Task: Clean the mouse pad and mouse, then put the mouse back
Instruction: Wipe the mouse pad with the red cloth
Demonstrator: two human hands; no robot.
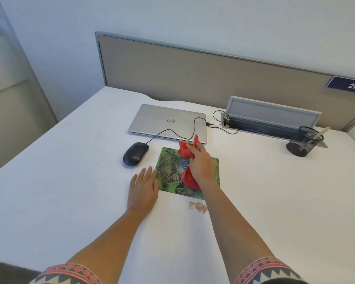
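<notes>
The mouse pad, a green printed one, lies flat on the white table, and everything here is best placed from it. The right hand is over its middle with its fingers curled round a bunched red cloth. Part of the cloth sticks out past the pad's far edge and part trails under the palm onto the pad's surface, so the wad seems to be pressed down for wiping. The left hand lies flat on the table just beside the pad's left edge. Its fingers are straight and close together, with the tips at or just over that edge, most likely to keep the thin pad from sliding under the rubbing. The mouse, dark and corded, sits off the pad, just beyond its far-left corner, presumably set aside so the whole surface can be reached. Its cable runs from there behind the pad to a closed silver laptop that lies just past the pad's far edge. A small patch of brown crumbs lies on the table just off the pad's near edge, by the right forearm, where dirt swept off the pad would land. A black mesh pen holder stands well to the right of the pad. By this, the pad is being cleaned, while the mouse is yet to be wiped and returned.
</notes>
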